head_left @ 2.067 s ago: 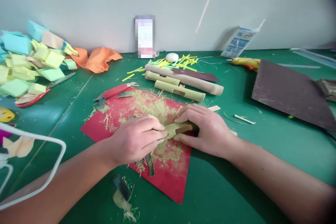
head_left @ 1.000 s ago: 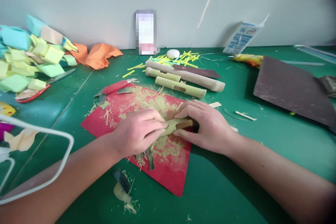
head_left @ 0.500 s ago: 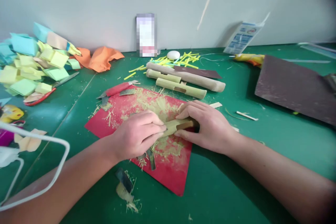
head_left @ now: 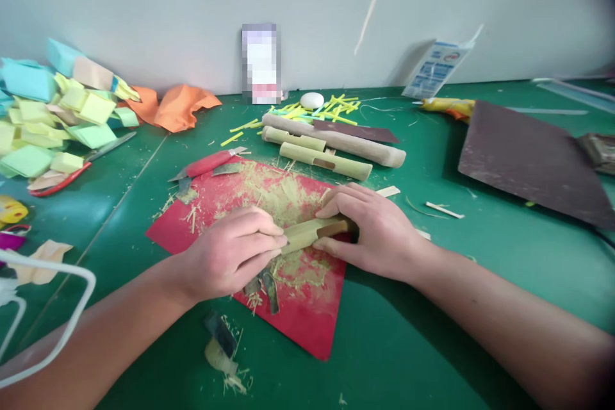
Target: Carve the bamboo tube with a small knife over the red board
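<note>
A short bamboo piece (head_left: 310, 233) with a notch lies on a red mat (head_left: 307, 320) strewn with pale shavings. My right hand (head_left: 372, 230) wraps around its right end and pins it to the mat. My left hand (head_left: 230, 253) is closed, fingers pressed at the left end of the bamboo; whatever it holds is hidden. Dark peeled strips (head_left: 269, 282) lie just under my left hand.
Further bamboo sticks (head_left: 327, 161) and a red-handled knife (head_left: 209, 163) lie beyond the mat. Coloured paper blocks (head_left: 57, 115), scissors (head_left: 72, 173) and orange cloth (head_left: 177, 106) sit at the left. A dark sandpaper sheet (head_left: 523, 160) lies right; a white wire frame (head_left: 48, 333) is near left.
My left hand has slid a little to the left along the bamboo piece, exposing more of it. My right hand has kept its hold.
</note>
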`<state>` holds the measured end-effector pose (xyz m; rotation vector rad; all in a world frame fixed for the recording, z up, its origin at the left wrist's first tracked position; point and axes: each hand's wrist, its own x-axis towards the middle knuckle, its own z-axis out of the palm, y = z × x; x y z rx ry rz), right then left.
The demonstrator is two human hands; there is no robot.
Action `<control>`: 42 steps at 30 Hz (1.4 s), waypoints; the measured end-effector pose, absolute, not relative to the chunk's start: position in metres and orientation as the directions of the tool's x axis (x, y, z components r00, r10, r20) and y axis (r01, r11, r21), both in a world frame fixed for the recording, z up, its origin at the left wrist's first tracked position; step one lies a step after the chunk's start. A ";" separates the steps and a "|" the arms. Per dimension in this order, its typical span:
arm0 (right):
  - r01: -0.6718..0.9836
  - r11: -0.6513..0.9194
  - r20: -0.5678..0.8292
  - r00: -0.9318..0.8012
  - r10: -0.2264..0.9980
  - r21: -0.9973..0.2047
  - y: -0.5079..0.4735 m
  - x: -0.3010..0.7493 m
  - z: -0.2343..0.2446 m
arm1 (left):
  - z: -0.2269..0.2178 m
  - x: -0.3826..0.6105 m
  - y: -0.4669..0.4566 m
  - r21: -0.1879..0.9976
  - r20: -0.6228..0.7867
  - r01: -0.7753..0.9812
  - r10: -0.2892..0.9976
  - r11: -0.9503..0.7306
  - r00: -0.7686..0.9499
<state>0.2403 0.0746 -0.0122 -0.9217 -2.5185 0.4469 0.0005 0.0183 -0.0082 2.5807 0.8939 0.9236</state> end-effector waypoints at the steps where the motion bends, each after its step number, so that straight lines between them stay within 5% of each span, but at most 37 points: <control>1: 0.526 0.733 0.280 -0.694 0.663 -0.431 0.074 0.240 -0.012 | -0.008 0.002 0.019 0.426 0.494 0.466 0.631 -0.776 0.598; 42: 0.503 0.749 0.289 -0.709 0.643 -0.433 0.073 0.239 -0.010 | -0.006 0.011 0.020 0.469 0.473 0.487 0.675 -0.737 0.566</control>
